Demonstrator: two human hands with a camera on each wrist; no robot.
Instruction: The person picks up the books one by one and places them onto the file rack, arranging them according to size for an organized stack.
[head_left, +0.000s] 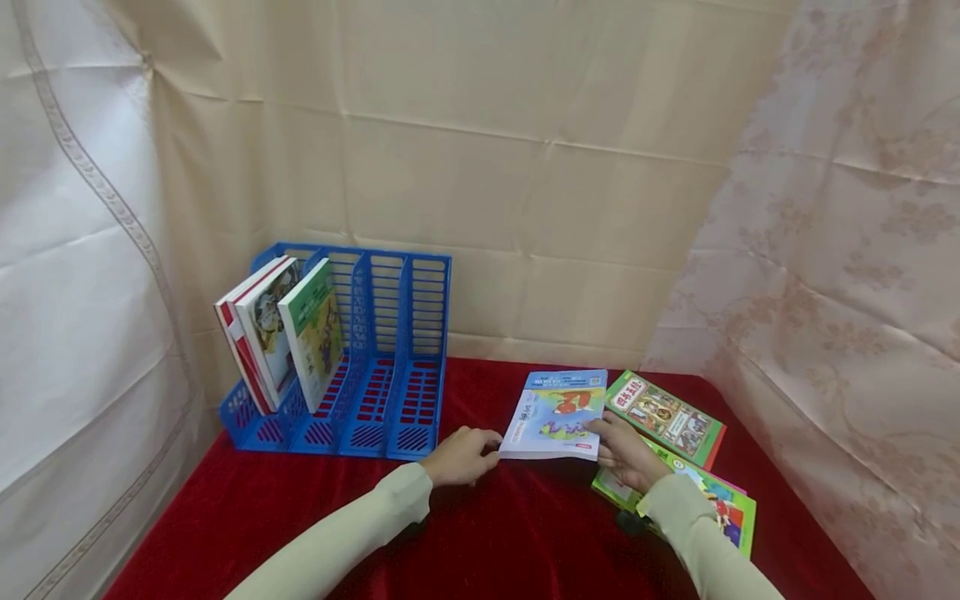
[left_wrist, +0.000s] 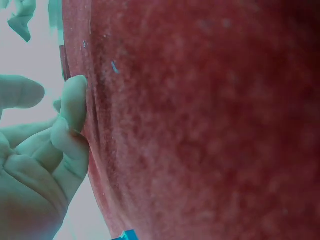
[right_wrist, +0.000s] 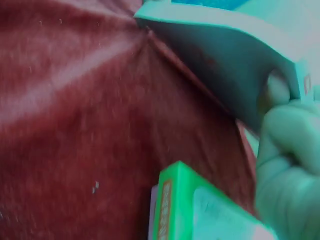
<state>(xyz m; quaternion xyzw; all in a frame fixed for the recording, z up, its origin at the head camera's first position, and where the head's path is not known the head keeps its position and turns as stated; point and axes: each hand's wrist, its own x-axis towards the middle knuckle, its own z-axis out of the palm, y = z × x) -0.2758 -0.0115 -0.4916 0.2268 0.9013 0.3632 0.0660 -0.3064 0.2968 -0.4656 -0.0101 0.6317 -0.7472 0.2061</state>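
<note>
A light blue picture book (head_left: 555, 408) with orange and purple figures on its cover is tilted up off the red cloth. My right hand (head_left: 628, 450) grips its right edge, thumb on the cover; in the right wrist view, a finger curls under the bowed book (right_wrist: 215, 55). At the book's lower left corner is my left hand (head_left: 461, 456), its fingertips right by the edge. The left wrist view shows that hand (left_wrist: 45, 145) with loosely bent fingers, thumb apart, nothing between them.
A blue file rack (head_left: 427, 392) stands at the left, with several books (head_left: 262, 333) and a green-topped book (head_left: 315, 333) upright in its left slots. On the right lie a green-bordered book (head_left: 667, 417) and bright green books (head_left: 738, 508), partly under my right forearm. Curtains hang behind.
</note>
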